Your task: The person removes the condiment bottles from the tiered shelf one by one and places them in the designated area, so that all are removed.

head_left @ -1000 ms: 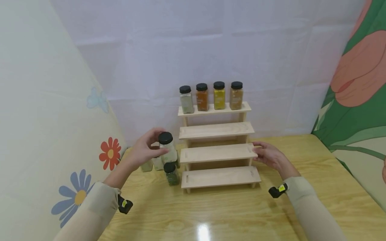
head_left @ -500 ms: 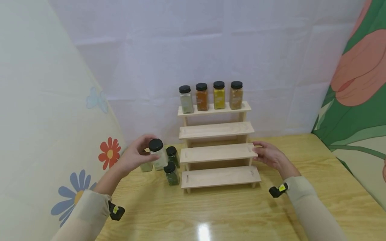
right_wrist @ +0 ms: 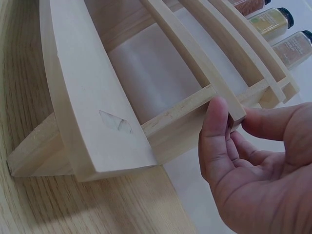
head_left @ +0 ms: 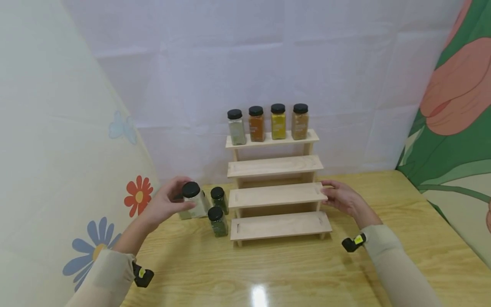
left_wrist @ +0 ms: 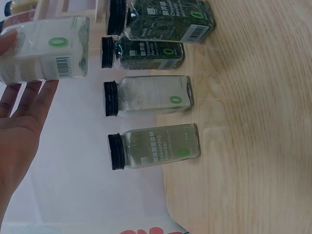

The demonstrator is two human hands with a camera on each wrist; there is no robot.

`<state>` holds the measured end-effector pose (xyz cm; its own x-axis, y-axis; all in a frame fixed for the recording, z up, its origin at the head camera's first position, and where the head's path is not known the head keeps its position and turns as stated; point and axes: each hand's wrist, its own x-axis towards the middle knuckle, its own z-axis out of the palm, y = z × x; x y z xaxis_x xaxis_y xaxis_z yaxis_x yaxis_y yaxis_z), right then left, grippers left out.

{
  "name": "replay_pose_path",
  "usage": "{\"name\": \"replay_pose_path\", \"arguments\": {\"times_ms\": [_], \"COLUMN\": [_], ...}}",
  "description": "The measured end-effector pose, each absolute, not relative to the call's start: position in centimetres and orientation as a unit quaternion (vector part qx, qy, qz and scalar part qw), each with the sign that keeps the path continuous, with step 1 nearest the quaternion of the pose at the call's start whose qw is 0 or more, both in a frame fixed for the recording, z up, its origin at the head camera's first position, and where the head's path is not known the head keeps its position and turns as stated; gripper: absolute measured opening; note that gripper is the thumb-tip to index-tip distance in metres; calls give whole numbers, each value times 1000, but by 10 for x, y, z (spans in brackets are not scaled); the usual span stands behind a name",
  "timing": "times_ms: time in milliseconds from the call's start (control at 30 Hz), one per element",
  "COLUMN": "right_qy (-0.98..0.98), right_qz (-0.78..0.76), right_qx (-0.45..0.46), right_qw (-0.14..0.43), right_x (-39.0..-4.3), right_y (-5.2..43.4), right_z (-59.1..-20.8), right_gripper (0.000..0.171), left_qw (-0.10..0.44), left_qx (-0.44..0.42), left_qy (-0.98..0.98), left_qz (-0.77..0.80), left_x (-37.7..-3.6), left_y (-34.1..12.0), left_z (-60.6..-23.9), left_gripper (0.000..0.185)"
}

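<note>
Clear jar of pale contents [left_wrist: 68, 39], black-lidded, clamped between thumb and fingers of the left hand [head_left: 163, 204]; raised clear of the surface [head_left: 215, 273], left of the stepped wooden rack [head_left: 278, 195]; since the earlier head views it has shifted left and lower, away from the rack and toward the standing jars; judged from this, it is now farther from being shelved.

Right hand [head_left: 341, 198], fingers pinched on the right end of the second tier from the bottom; position unchanged; probably a steadying hold.

On the surface: front dark green jar [head_left: 218, 225] and rear dark green jar [head_left: 219, 200], both upright between held jar and rack, likely obstacles to a low path across; standing pale jar [left_wrist: 156, 93], partly hidden from the head view; grey-green seasoning jar [left_wrist: 163, 145], beside it.

On the top tier, left to right: whitish jar [head_left: 237, 131]; orange-red jar [head_left: 257, 128]; yellow jar [head_left: 278, 126]; tan jar [head_left: 300, 126].
</note>
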<state>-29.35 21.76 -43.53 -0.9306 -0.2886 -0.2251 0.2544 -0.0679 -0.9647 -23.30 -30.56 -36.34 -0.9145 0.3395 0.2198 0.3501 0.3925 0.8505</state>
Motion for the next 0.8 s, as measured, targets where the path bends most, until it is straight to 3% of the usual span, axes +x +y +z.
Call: {"name": "replay_pose_path", "arguments": {"times_ms": [800], "right_qy": [659], "right_qz": [-727], "right_qx": [-9], "right_qw": [190], "right_x": [-294], "right_y": [218], "right_z": [-434], "right_gripper": [60], "left_qw": [-6], "left_qx": [-165], "left_qy": [-827], "left_qz": [-537], "left_x": [-235], "left_y": [-328], "left_z": [-396], "left_gripper": [55]}}
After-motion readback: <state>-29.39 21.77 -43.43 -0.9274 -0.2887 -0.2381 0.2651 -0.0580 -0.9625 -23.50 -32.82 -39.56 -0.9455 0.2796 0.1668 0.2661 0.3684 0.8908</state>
